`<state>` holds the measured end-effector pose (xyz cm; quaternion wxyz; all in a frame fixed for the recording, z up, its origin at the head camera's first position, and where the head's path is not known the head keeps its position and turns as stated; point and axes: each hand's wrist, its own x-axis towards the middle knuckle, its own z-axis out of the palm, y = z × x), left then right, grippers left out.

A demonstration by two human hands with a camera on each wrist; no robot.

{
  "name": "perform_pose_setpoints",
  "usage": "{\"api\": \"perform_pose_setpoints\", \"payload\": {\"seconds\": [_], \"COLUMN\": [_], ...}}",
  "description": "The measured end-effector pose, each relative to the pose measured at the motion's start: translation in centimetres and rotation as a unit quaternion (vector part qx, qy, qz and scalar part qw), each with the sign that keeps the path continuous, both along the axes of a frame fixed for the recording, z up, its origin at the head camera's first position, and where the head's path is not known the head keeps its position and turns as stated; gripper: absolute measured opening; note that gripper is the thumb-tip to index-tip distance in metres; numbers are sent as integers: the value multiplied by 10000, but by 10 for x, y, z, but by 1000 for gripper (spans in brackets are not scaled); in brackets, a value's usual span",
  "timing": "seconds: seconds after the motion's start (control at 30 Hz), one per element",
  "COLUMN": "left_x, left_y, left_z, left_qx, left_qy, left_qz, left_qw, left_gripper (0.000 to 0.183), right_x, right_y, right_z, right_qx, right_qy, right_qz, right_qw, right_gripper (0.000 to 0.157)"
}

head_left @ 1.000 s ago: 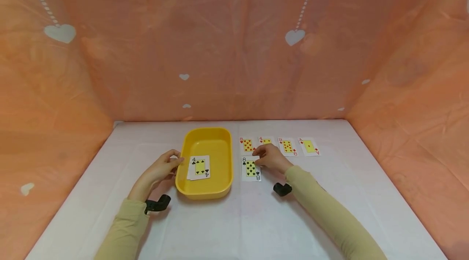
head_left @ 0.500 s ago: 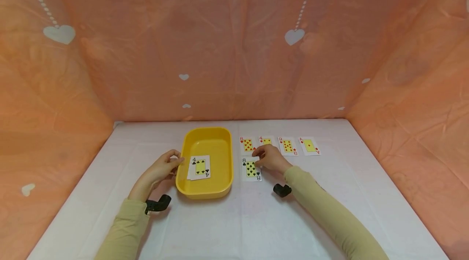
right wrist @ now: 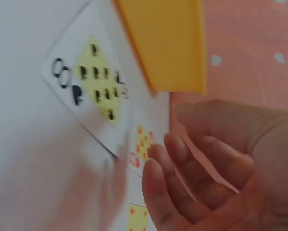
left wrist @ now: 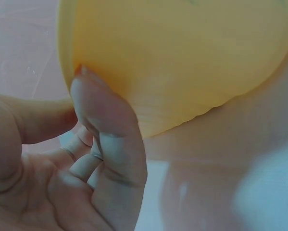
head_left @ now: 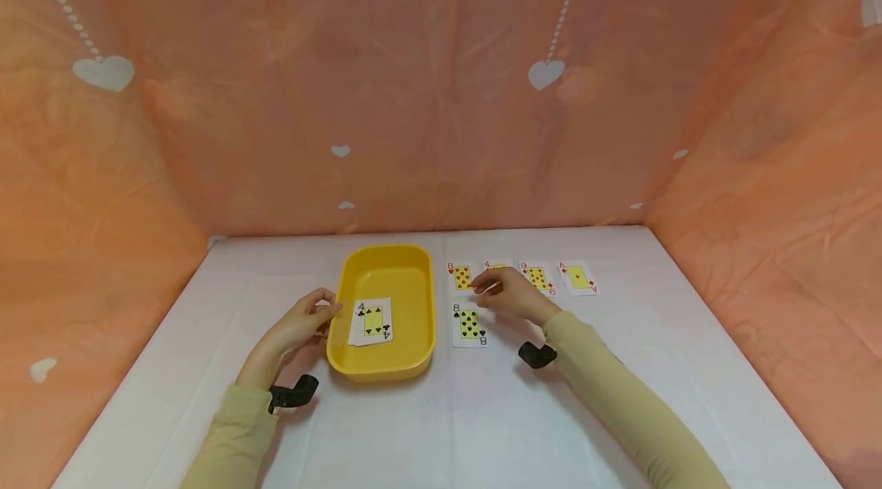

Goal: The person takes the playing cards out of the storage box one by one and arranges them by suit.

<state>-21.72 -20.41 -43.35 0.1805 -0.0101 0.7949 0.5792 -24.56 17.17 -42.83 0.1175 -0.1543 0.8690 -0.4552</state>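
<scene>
My left hand point(head_left: 298, 328) pinches the left rim of a yellow plastic tray point(head_left: 410, 321) between thumb and finger. In the left wrist view the fingertips meet at the rim of the tray point(left wrist: 64, 53). Inside the tray lies a four of clubs point(head_left: 374, 321), with another card's edge showing under it. To the tray's right an eight of spades point(head_left: 469, 326) lies face up on the table. Just above that card hovers my right hand point(head_left: 513, 294), fingers loosely bent and holding nothing. The same eight of spades point(right wrist: 93, 82) appears beyond the fingers in the right wrist view.
Behind the eight of spades runs a row of red cards: an eight of hearts point(head_left: 462, 278), a four point(head_left: 498, 265) partly covered by my hand, a nine of diamonds point(head_left: 537, 279) and an ace of diamonds point(head_left: 578, 278). Orange cloth point(head_left: 441, 129) walls the white table point(head_left: 413, 435).
My right hand has let go of the eight of spades and lifted slightly off it; the card stays flat on the table. My left hand still holds the tray. The head view has tilted slightly.
</scene>
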Motion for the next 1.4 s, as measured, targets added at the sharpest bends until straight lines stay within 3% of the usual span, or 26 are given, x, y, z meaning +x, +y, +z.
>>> {"api": "perform_pose_setpoints", "payload": {"seconds": [0.37,0.63,1.03,1.23,1.4], "left_x": [-3,-2,-2,-2,-4], "left_y": [-2,-8,-5,-6,-10], "left_z": [2,3,7,8,8], "left_qx": [-90,-25,-105,-116,-40], "left_qy": [25,62,-45,-145,-99], "left_qz": [-20,14,29,-3,-45], "left_qw": [10000,10000,9999,9998,9999], "left_gripper": [19,21,21,21,20], "right_x": [-2,-10,-23,-29,-35], "right_y": [5,-11,-64,-96,-130], "right_z": [19,39,66,69,63], "right_qx": [-968,-1377,-1492,-1697,-1733], "right_qy": [-418,-791,-1255,-1561,-1810], "right_qz": [678,957,935,1158,1171], "right_qw": [9921,9827,9763,9661,9610], "right_gripper": [40,43,38,37,38]}}
